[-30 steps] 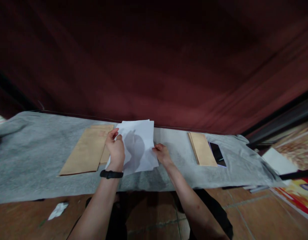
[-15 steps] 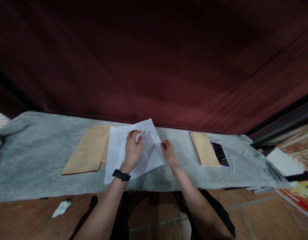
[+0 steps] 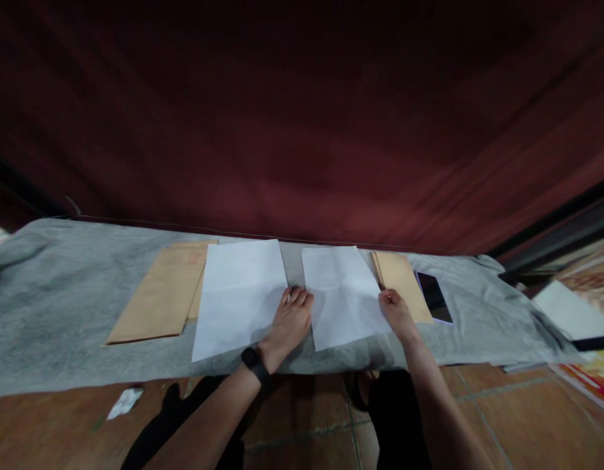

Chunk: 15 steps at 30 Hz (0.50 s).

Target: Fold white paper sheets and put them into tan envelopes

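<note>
Two white paper areas lie side by side on the grey cloth: a left sheet and a right sheet. My right hand pinches the right edge of the right sheet, its fingers closed. At that sheet's left edge, in the gap between the two papers, is my left hand, back upward and fingers bent together on the paper's edge. Its fingertips are partly hidden. A black watch is on my left wrist.
Brown paper envelopes lie at the left, partly beside the left sheet. More brown envelopes are stacked by my right hand, with a dark phone alongside. Grey cloth covers the table. A dark red curtain hangs behind.
The right sheet has been drawn off the left one and now lies to its right. Both hands have moved right, the left one lowering onto the paper's edge.
</note>
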Motion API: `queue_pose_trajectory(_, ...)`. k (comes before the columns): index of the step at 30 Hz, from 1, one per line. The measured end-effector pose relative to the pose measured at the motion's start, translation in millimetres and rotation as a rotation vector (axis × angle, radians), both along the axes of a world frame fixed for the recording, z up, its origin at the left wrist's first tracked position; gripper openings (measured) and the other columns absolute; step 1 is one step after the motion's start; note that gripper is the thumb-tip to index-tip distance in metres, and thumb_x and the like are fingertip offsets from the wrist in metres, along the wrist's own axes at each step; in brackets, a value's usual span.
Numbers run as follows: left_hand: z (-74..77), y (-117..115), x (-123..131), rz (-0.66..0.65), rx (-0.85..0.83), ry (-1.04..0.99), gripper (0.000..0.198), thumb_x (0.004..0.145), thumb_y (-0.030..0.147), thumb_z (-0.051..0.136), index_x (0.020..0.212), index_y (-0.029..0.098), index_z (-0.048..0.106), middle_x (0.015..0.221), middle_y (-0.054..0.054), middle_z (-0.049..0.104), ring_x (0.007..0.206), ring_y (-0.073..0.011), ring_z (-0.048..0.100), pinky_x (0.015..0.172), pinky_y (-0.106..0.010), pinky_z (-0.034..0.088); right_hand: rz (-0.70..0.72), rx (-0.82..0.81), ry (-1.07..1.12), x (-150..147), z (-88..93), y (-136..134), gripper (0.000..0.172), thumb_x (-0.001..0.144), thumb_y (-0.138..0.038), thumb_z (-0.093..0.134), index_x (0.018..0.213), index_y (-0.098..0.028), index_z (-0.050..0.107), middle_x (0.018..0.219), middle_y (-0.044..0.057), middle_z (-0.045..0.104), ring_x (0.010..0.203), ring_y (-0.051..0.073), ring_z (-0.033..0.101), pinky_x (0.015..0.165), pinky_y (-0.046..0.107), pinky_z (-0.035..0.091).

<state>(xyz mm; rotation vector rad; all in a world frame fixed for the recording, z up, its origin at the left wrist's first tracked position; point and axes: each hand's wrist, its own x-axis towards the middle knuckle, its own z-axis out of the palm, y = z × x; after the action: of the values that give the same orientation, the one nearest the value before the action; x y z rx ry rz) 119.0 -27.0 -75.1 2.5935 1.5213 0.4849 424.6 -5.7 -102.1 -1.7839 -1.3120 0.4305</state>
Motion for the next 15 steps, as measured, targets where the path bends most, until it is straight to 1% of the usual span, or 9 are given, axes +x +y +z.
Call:
queue_pose_trajectory(2, 2.7, 3.8, -5.8, -0.021, -0.014, 0.077, 0.032, 0.091, 0.008, 0.043, 0.115, 0.015, 0.062, 0.125, -0.013, 0.065, 0.119, -0.0257, 0.059, 0.114, -0.047, 0.032, 0.012, -0.033, 0.064, -0.6, -4.2, 3.9, 0.027, 0.069, -0.051, 0.053, 0.071, -0.025, 0.054, 0.06, 0.0, 0.058, 0.062, 0.019, 0.055, 0.062, 0.032, 0.045)
queue_pose_trajectory(6, 7.5, 6.4, -12.7, -0.009, -0.021, 0.163, 0.034, 0.09, 0.004, 0.041, 0.111, 0.015, 0.065, 0.119, -0.012, 0.066, 0.112, -0.0254, 0.061, 0.108, -0.043, 0.037, 0.076, -0.108, 0.193, -5.7, -3.8, 3.8, 0.027, 0.065, -0.051, 0.059, 0.069, -0.025, 0.054, 0.058, -0.003, 0.056, 0.057, 0.017, 0.053, 0.058, 0.03, 0.044)
queue_pose_trajectory(9, 6.6, 5.1, -17.9, 0.013, -0.033, 0.212, 0.041, 0.088, 0.0, 0.038, 0.113, 0.016, 0.066, 0.119, -0.012, 0.067, 0.112, -0.0261, 0.061, 0.105, -0.043, 0.038, 0.151, -0.176, 0.29, -9.0, 3.2, -5.4, 0.031, 0.066, -0.054, 0.061, 0.073, -0.023, 0.058, 0.059, -0.002, 0.059, 0.056, 0.017, 0.055, 0.055, 0.028, 0.045)
queue_pose_trajectory(12, 4.9, 1.2, -26.0, 0.054, -0.057, 0.25, 0.049, 0.086, -0.004, 0.037, 0.122, 0.015, 0.064, 0.126, -0.013, 0.065, 0.117, -0.0265, 0.06, 0.107, -0.044, 0.037, 0.224, -0.261, 0.397, -13.4, 8.5, -14.3, 0.035, 0.068, -0.055, 0.062, 0.079, -0.021, 0.063, 0.065, -0.001, 0.064, 0.058, 0.017, 0.059, 0.056, 0.028, 0.047)
queue_pose_trajectory(13, 5.6, -0.5, -28.7, 0.065, -0.064, 0.259, 0.05, 0.086, -0.004, 0.037, 0.124, 0.015, 0.063, 0.129, -0.014, 0.065, 0.119, -0.0266, 0.06, 0.107, -0.045, 0.036, 0.256, -0.284, 0.397, -15.3, 8.6, -15.8, 0.034, 0.07, -0.054, 0.062, 0.08, -0.021, 0.063, 0.066, 0.0, 0.065, 0.059, 0.017, 0.059, 0.056, 0.028, 0.047)
queue_pose_trajectory(14, 7.3, -2.0, -30.9, 0.075, -0.07, 0.267, 0.05, 0.087, -0.003, 0.037, 0.125, 0.014, 0.063, 0.13, -0.014, 0.064, 0.12, -0.0267, 0.06, 0.108, -0.045, 0.036, 0.288, -0.294, 0.345, -17.4, 7.8, -16.3, 0.032, 0.073, -0.052, 0.06, 0.08, -0.021, 0.064, 0.067, 0.0, 0.066, 0.06, 0.017, 0.06, 0.057, 0.027, 0.048)
queue_pose_trajectory(15, 9.9, -3.3, -32.4, 0.084, -0.073, 0.275, 0.048, 0.088, -0.003, 0.037, 0.125, 0.012, 0.063, 0.129, -0.015, 0.065, 0.119, -0.0268, 0.06, 0.108, -0.044, 0.036, 0.313, -0.291, 0.247, -19.6, 6.1, -16.1, 0.028, 0.076, -0.048, 0.058, 0.08, -0.021, 0.064, 0.068, 0.0, 0.066, 0.061, 0.017, 0.061, 0.058, 0.027, 0.049)
